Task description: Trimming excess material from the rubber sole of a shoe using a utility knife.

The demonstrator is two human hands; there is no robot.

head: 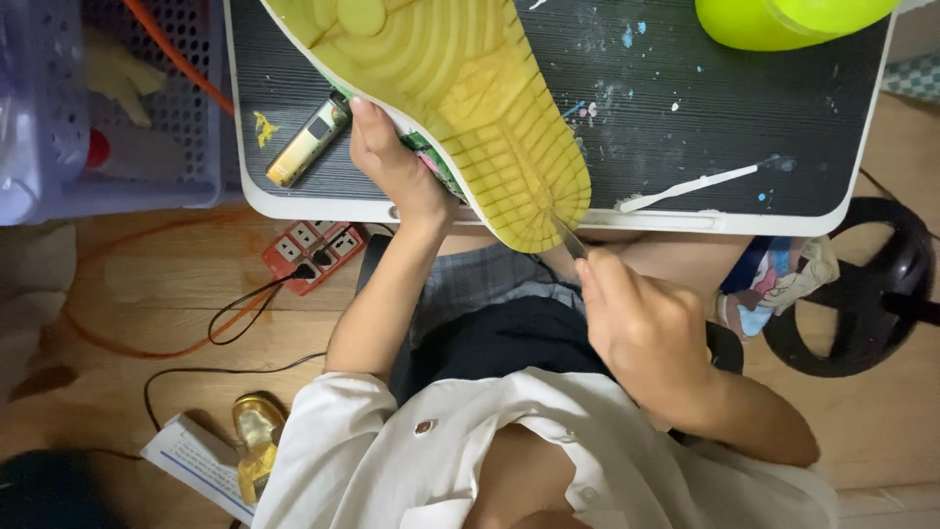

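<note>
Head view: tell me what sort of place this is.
Probably a home hobby corner. A small paint-flecked lap desk sits over a wooden floor, with a power strip beside it, while the left hand steadies a yellow-soled shoe.

A single head-worn camera looks steeply down from close above the person's chest. The table (685,108) fills the frame toward 12 o'clock, the lap and shirt lie at 6 o'clock, and wooden floor (147,294) shows at 9 and 3 o'clock.
</note>
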